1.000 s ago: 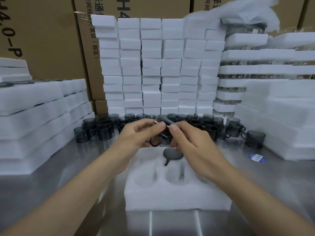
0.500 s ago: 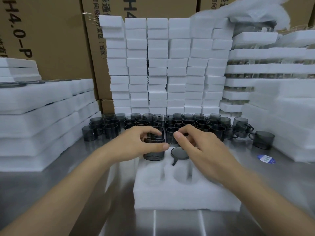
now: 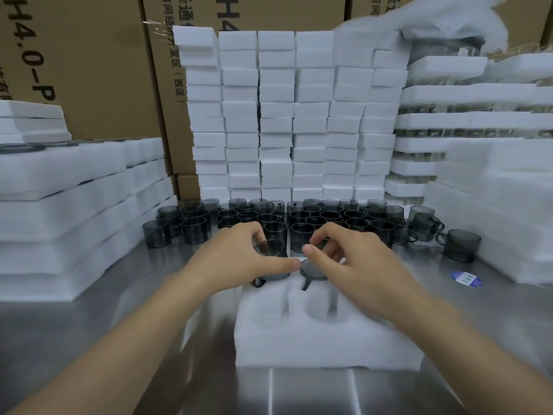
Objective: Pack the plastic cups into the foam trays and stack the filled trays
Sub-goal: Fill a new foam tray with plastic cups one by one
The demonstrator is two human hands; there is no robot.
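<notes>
Left hand [image 3: 239, 259] grips a smoky cup [image 3: 270, 248], thumb and fingers curled round it, at the foam tray's [image 3: 326, 345] far-left corner. Right hand [image 3: 347, 265], fingers curled, touches a second cup [image 3: 312, 269] seated mid far edge; whether it pinches, cannot tell.

Far behind the left hand [image 3: 239, 259], a brown box [image 3: 89, 70] says "H4.0-P". The next box [image 3: 167, 115] says "H4" and "(西区)". Right of the right hand [image 3: 356, 265], the blue sticker [image 3: 466, 278] cannot be read.
</notes>
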